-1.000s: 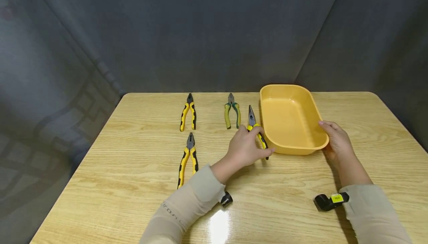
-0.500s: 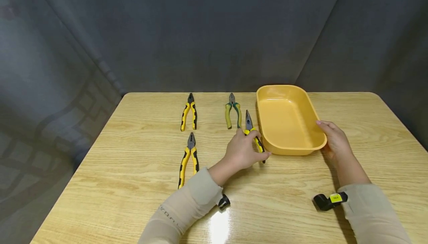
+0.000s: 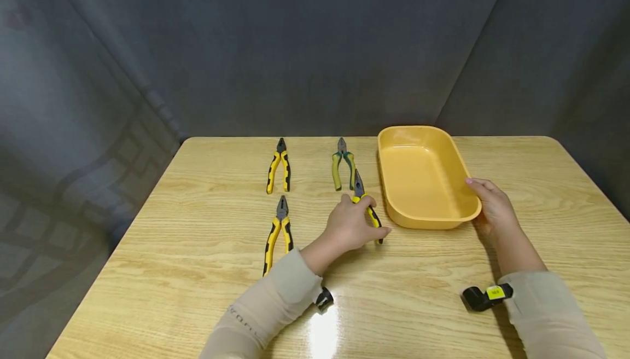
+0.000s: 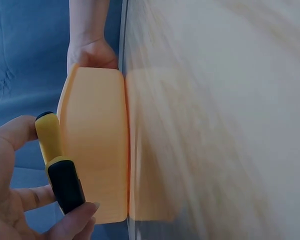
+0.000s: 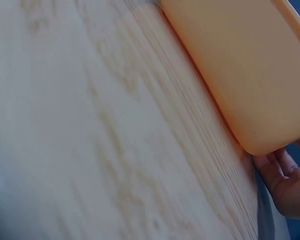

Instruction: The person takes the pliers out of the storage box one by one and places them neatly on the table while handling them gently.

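Observation:
My left hand (image 3: 350, 223) holds a pair of long-nose pliers (image 3: 359, 185) by its yellow and black handles, nose pointing away from me. In the left wrist view the handle ends of these long-nose pliers (image 4: 66, 182) sit between thumb and fingers. To their right stands a yellow-orange plastic basin (image 3: 418, 184) with nothing inside. My right hand (image 3: 494, 208) grips the basin's right rim, thumb over the edge; the right wrist view has its fingers against the basin's outer wall (image 5: 240, 75). Green-handled pliers (image 3: 337, 170) lie just beyond the long-nose pliers.
Two more yellow and black pliers lie to the left: a smaller pair (image 3: 272, 173) at the back and a larger pair (image 3: 270, 241) nearer, partly behind my left sleeve. The wooden table (image 3: 162, 271) ends at a dark curtain (image 3: 305, 52).
My left hand has moved left and toward me with the long-nose pliers, away from the basin. The basin and my right hand shifted slightly left early on, then stayed put.

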A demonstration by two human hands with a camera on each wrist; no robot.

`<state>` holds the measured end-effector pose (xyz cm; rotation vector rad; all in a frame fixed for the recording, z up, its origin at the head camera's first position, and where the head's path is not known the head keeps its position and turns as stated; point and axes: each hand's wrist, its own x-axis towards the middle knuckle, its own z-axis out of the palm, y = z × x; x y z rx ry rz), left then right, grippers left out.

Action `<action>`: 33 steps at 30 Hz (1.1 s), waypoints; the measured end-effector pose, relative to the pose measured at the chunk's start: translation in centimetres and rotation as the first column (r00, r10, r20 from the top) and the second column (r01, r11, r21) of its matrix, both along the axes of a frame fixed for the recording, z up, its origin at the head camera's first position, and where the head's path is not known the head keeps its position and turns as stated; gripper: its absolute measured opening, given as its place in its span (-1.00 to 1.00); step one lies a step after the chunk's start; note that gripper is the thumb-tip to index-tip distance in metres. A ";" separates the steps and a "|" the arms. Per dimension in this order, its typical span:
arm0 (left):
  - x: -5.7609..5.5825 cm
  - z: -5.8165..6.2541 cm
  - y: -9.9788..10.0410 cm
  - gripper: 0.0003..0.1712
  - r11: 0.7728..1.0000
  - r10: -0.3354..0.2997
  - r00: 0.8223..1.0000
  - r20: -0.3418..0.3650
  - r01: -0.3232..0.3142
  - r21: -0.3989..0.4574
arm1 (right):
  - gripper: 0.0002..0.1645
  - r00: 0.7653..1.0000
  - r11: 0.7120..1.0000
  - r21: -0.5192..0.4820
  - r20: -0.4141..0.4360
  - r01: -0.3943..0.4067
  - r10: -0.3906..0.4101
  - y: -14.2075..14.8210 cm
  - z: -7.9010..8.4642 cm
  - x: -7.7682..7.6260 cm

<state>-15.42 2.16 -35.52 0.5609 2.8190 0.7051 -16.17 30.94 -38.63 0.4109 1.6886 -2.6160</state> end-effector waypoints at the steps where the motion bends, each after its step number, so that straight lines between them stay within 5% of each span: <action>1: 0.0 0.0 -0.1 -0.36 1.000 -0.001 1.000 0.005 0.001 -0.007 | -0.86 1.000 1.000 0.006 0.000 -0.002 0.002 0.0 0.0 0.0; 33: 0.1 -0.2 -1.6 -0.45 0.977 -0.048 0.995 0.086 0.064 -0.205 | -0.92 1.000 1.000 0.029 -0.005 -0.007 0.007 0.1 0.0 0.0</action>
